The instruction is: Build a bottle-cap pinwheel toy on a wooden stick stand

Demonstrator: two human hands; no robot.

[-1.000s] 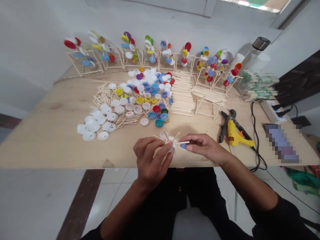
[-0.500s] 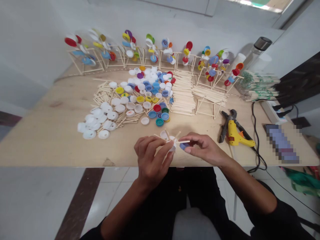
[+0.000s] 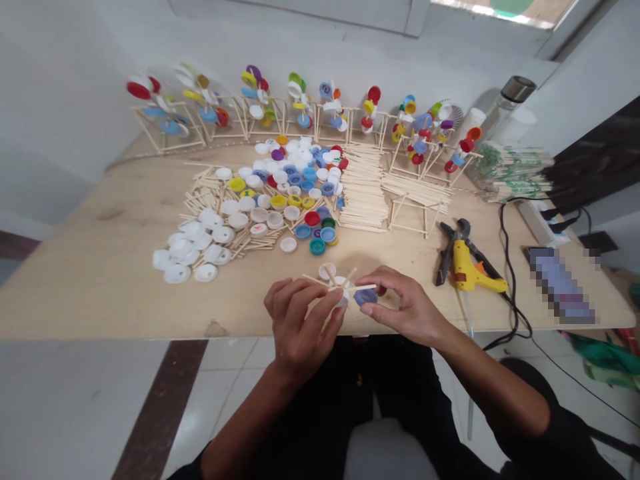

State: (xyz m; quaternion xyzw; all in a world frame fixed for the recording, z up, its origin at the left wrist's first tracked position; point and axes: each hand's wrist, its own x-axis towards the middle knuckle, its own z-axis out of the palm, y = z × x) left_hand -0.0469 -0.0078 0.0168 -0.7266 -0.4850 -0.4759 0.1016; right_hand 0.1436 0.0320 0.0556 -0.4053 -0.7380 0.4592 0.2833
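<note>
Pale wooden-spoked wheel with white plastic caps, one: pinched near centre, left hand | round blue plastic cap, one: right of wheel, clasped in right hand

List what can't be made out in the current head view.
Head view:
- Lower left of the stick-and-cap wheel: hidden by the left hand.
- Right rim of the blue bottle cap: covered by the right hand.
- Phone screen: pixelated.
- Green print on the stick packets: too small, blurred.
- Window: cut off by the top edge.
</note>
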